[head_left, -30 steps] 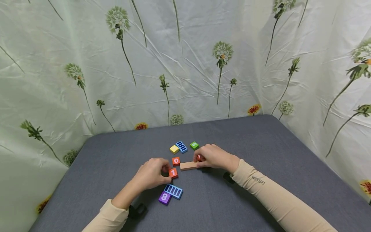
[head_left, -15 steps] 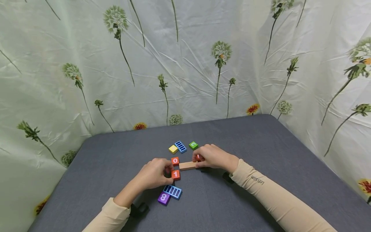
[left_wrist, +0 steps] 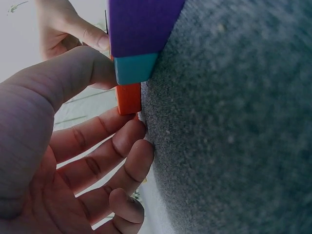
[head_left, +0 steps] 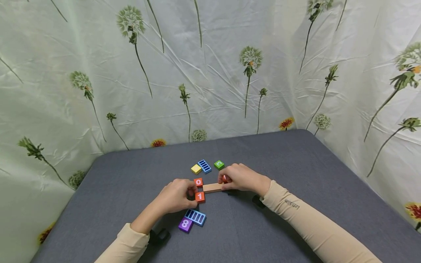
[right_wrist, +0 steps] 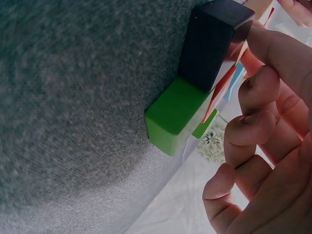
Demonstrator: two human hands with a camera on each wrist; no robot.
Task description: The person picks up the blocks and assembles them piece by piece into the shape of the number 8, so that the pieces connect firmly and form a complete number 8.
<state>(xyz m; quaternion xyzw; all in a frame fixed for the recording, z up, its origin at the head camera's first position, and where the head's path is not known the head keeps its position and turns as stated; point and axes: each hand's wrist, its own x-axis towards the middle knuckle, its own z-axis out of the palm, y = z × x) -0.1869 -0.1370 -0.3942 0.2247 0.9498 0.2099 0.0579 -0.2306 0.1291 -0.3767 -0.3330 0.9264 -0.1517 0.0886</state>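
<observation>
In the head view my left hand [head_left: 175,195] pinches a red number block [head_left: 200,197] marked 1 between thumb and fingertips. Just behind it lies a red block [head_left: 198,182] marked 0. A plain wooden bar [head_left: 212,187] lies to their right, its right end between the thumb and index finger of my right hand [head_left: 245,177]. Another red block [head_left: 224,179] shows partly under that hand. The right wrist view has a black block [right_wrist: 214,44] and a green block [right_wrist: 178,109] beside the curled fingers.
Nearer the body, a purple block [head_left: 185,224] marked 8 touches a blue barred block [head_left: 196,217]. Farther back lie a yellow block [head_left: 196,169], a second blue barred block [head_left: 204,166] and a green block [head_left: 219,165]. A flowered curtain [head_left: 217,73] hangs behind the grey table [head_left: 273,157].
My left hand has shifted the red 1 block slightly right and straightened it, so it sits in front of the 0 block near the bar. The right hand stays in place.
</observation>
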